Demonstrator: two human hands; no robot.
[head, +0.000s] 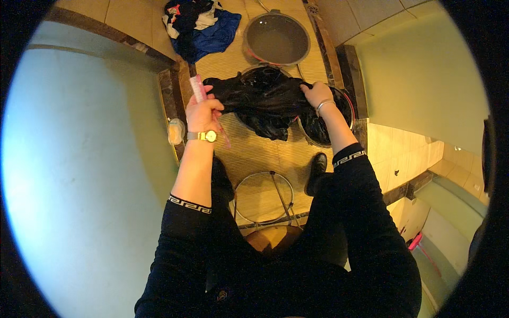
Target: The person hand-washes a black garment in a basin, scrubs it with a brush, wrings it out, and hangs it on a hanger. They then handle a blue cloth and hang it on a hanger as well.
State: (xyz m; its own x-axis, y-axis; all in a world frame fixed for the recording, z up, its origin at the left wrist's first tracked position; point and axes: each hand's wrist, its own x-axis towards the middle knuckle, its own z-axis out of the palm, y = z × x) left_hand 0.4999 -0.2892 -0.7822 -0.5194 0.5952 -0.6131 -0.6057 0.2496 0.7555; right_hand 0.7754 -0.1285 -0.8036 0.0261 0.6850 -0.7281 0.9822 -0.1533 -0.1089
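My left hand (202, 113) is closed around a pink brush (201, 89) with pale bristles, and it also pinches the left end of a wet-looking black garment (262, 95). The other end of this cloth is gripped by my right hand (318, 95), so it hangs stretched between the two. Beneath it stands a basin, mostly covered, whose rim barely shows. Close by my right wrist is a round basin (352, 107) with a pink-edged rim, and dark cloth (318, 127) lies inside it.
Farther off, a grey basin (306, 45) holds murky liquid. Dark, blue and white clothes (216, 33) are heaped at the upper left. A metal-legged stool (292, 190) is between my legs on ribbed flooring (274, 155). Pale panels rise on both sides.
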